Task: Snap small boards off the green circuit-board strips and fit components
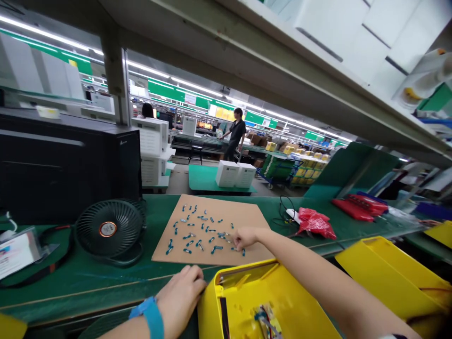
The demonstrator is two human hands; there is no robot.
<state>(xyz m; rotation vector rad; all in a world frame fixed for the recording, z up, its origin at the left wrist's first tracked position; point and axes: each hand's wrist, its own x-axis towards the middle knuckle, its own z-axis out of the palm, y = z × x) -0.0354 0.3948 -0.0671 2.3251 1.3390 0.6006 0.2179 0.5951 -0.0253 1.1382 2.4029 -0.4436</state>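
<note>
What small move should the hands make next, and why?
Probably pinch the small blue component nearest the right hand: that hand is already down among the parts scattered on the brown cardboard sheet, while the left hand rests beside the yellow bin.

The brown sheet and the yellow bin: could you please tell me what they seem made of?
The brown sheet looks like matte cardboard, going by its flat papery surface. The yellow bin looks like moulded plastic, going by its smooth, slightly glossy walls; exact type unclear.

Green workbench [81, 287] with a cardboard sheet [243, 221], black desk fan [110, 228], red plastic bag [315, 222]
</note>
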